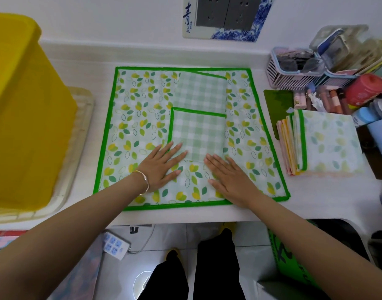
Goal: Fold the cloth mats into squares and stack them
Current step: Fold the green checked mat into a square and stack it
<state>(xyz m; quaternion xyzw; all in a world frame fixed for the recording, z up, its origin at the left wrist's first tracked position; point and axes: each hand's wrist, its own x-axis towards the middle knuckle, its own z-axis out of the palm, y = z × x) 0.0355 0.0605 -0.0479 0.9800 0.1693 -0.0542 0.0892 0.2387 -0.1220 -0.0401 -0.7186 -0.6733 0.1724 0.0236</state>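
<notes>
A large leaf-print cloth mat with a green border lies flat on the white table. On its middle rests a folded green-checked mat, with a second checked fold behind it. My left hand lies flat, fingers spread, on the leaf mat, its fingertips touching the checked mat's near left corner. My right hand lies flat beside it, just under the checked mat's near edge. Neither hand grips anything. A stack of folded mats sits to the right.
A yellow plastic bin on a pale tray stands at the left. Baskets, cosmetics and a red container crowd the back right. A socket panel is on the wall. The table's near edge is right below the leaf mat.
</notes>
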